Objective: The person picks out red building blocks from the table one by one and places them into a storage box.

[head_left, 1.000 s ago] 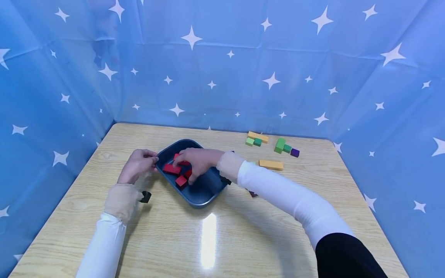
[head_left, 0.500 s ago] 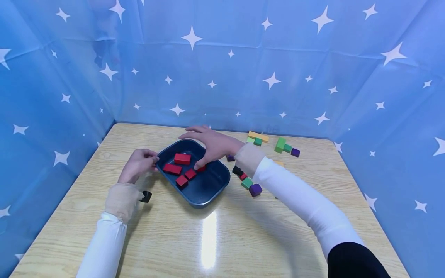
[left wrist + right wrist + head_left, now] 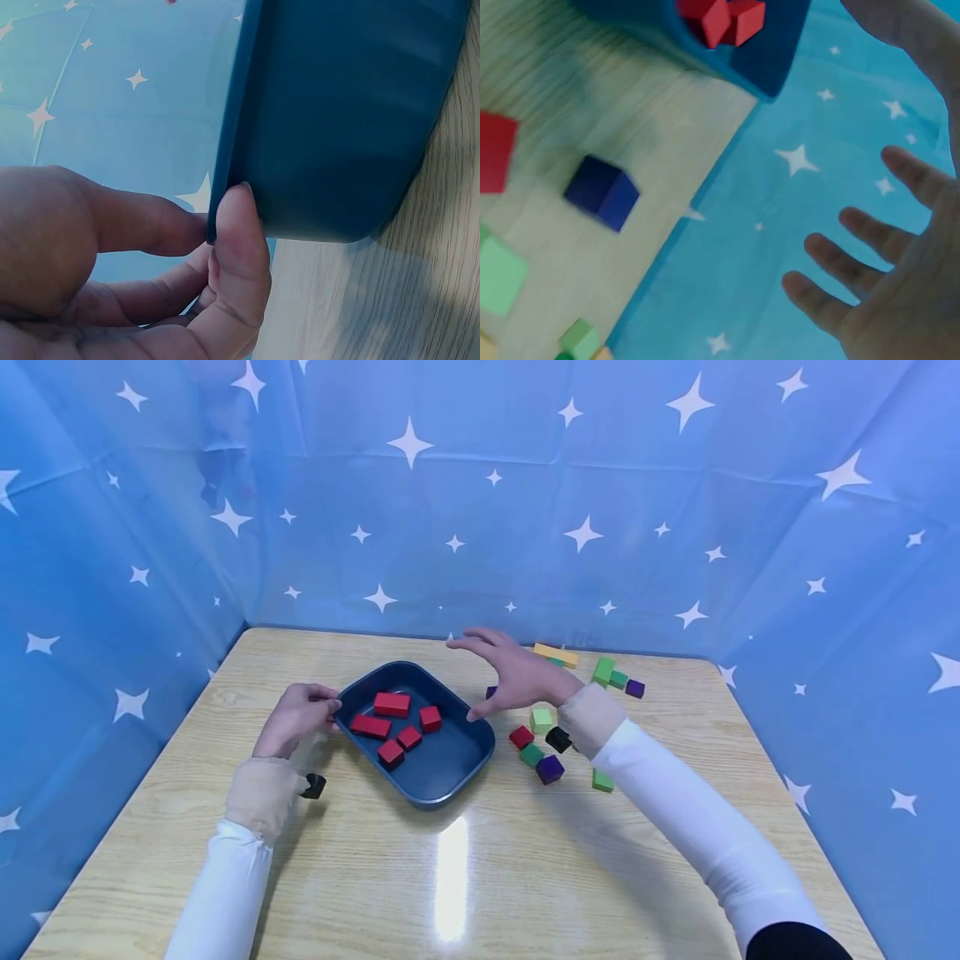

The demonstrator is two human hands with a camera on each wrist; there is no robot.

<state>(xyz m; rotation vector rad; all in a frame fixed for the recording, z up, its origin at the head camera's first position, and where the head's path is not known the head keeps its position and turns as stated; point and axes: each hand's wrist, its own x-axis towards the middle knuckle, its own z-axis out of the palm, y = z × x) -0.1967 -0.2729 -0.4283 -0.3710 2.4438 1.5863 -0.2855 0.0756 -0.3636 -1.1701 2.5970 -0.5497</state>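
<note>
While left grip (image 3: 297, 717) pinches it, tray (image 3: 448, 766) dark blue, round-cornered; red blocks (image 3: 392, 704) inside; right grip (image 3: 519, 675) spread

I can read no text, label, brand or number in any of my three views. The only signs I make out are white stars (image 3: 410, 442) on the blue curtain (image 3: 420, 510).

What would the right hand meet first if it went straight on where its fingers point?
The right hand would likely meet the star-patterned curtain; depth is unclear, so it might brush the dark blue tray first.
</note>
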